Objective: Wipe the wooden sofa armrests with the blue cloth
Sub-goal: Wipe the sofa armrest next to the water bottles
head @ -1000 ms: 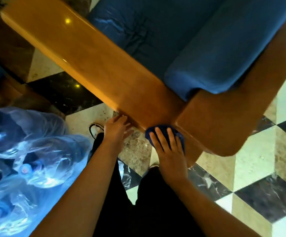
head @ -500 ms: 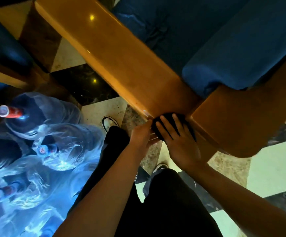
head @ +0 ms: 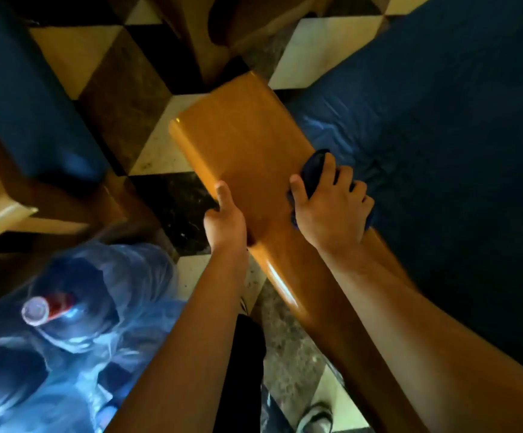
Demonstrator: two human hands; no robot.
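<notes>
The glossy wooden armrest [head: 241,142] runs from the upper middle down toward the lower right. My right hand [head: 332,210] grips the dark blue cloth [head: 315,170] against the armrest's right edge, next to the blue seat cushion [head: 426,135]. The cloth bunches out above my thumb and is mostly hidden under the hand. My left hand [head: 224,220] holds the armrest's left edge, thumb on top and fingers curled under it.
Large water bottles [head: 63,314] wrapped in clear plastic stand on the floor at lower left. Another blue-cushioned wooden seat [head: 19,126] fills the left side. The floor [head: 122,89] is checkered tile. My dark trousers and a shoe [head: 313,417] show below the arms.
Both hands have moved from the armrest's back corner forward along it toward its front end. The right hand now grips the cloth at the inner edge; the left hand has taken hold of the outer edge.
</notes>
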